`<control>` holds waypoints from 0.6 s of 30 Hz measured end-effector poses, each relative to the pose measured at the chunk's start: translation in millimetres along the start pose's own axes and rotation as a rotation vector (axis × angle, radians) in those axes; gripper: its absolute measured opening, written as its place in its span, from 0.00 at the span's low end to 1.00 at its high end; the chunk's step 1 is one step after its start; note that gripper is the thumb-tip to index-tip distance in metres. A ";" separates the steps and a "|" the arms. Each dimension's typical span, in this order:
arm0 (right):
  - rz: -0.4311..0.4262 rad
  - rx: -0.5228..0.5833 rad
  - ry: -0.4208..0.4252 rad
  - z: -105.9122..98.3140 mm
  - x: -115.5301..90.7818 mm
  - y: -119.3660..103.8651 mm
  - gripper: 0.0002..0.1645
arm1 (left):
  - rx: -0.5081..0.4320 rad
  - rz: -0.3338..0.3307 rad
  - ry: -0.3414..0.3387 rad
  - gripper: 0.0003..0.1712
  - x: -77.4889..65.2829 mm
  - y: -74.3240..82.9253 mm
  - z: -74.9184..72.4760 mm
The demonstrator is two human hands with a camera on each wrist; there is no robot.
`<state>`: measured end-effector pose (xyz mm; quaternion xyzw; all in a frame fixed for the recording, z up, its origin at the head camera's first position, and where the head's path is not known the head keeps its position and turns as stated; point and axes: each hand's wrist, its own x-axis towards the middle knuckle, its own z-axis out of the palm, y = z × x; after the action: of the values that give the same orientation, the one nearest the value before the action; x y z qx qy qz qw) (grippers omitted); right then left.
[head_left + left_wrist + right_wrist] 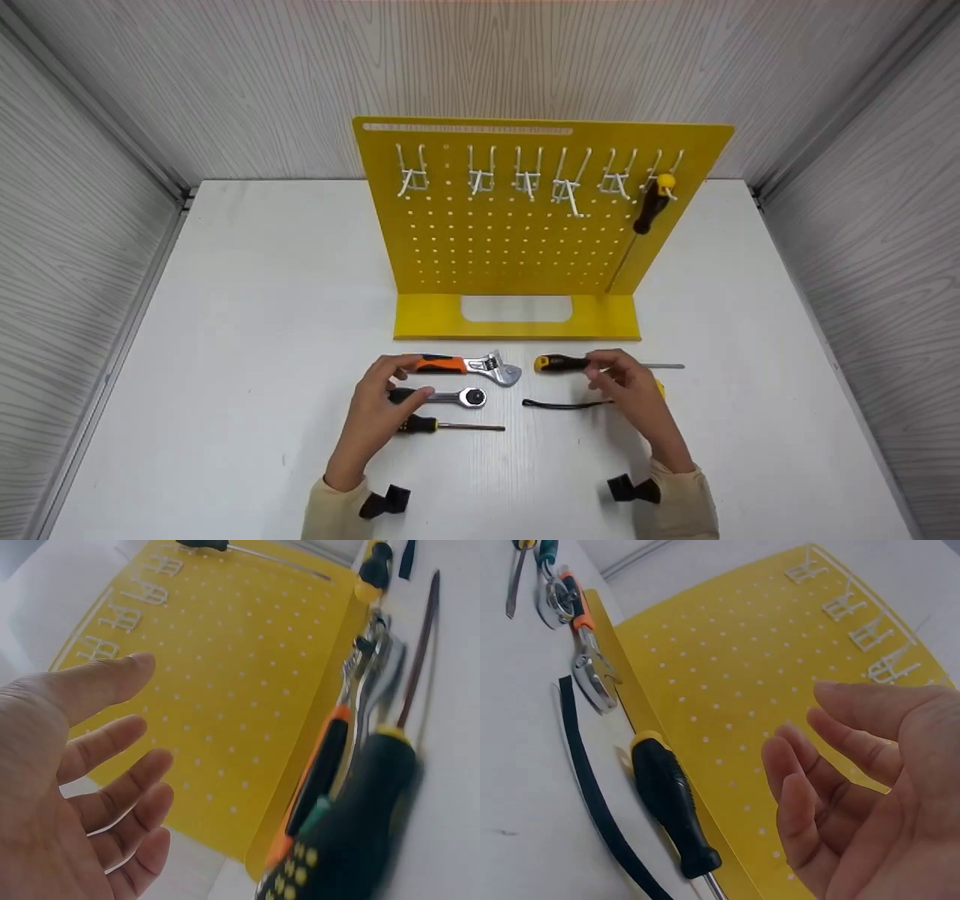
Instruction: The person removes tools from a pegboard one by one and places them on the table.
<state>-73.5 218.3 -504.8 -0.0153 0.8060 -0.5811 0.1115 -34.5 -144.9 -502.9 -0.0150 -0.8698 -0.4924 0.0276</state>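
Note:
My left hand [375, 409] is held over the left tools, fingers spread and loosely bent, gripping nothing. Around it lie an adjustable wrench [442, 364] with an orange and black handle, a ratchet wrench [450, 397] and a screwdriver [469, 427]. In the left wrist view that screwdriver's black handle [360, 810] is close to the camera. My right hand [634, 394] hovers above another screwdriver [559, 364], its bent fingers holding nothing in the right wrist view. Near it a black strap [562, 405] runs beneath the hand, and a yellow thing [660, 388] is mostly hidden.
Behind the tools stands a yellow pegboard [517, 240] on a flat base. White hooks [526, 180] line its upper part. A screwdriver [652, 206] hangs at its right end. Everything stands on a white table [247, 315] with pale panels on the sides and back.

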 end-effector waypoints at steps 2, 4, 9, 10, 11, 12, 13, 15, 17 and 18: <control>0.005 0.033 0.054 -6.1 -0.3 0.3 0.20 | -0.040 0.041 0.002 0.26 6.1 5.6 3.2; 0.000 0.071 0.102 -10.6 -0.2 1.4 0.21 | -0.077 0.082 0.008 0.26 12.5 12.8 4.9; -0.013 0.125 0.213 -17.1 1.8 5.2 0.21 | -0.148 0.181 0.026 0.26 33.2 35.4 6.8; -0.014 0.126 0.231 -18.1 2.6 5.8 0.21 | -0.168 0.192 0.031 0.26 38.0 40.4 7.5; -0.015 0.131 0.249 -18.9 3.8 6.3 0.21 | -0.192 0.199 0.038 0.26 42.9 45.6 8.7; -0.019 0.144 0.267 -19.7 5.2 6.3 0.21 | -0.223 0.204 0.043 0.25 47.6 50.9 10.2; -0.020 0.152 0.284 -20.4 6.8 6.4 0.21 | -0.253 0.209 0.044 0.25 51.7 56.7 11.8; -0.018 0.168 0.308 -21.2 10.1 5.6 0.22 | -0.317 0.224 0.043 0.25 58.3 69.1 15.6; -0.005 0.193 0.324 -21.6 13.7 4.4 0.24 | -0.377 0.250 0.031 0.25 63.5 81.9 20.4; 0.002 0.204 0.327 -21.7 15.5 4.0 0.25 | -0.400 0.265 0.022 0.25 65.7 88.1 23.1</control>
<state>-92.5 237.5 -504.6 0.0913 0.7502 -0.6545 -0.0196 -96.1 -79.8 -435.3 -0.1286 -0.7449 -0.6473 0.0979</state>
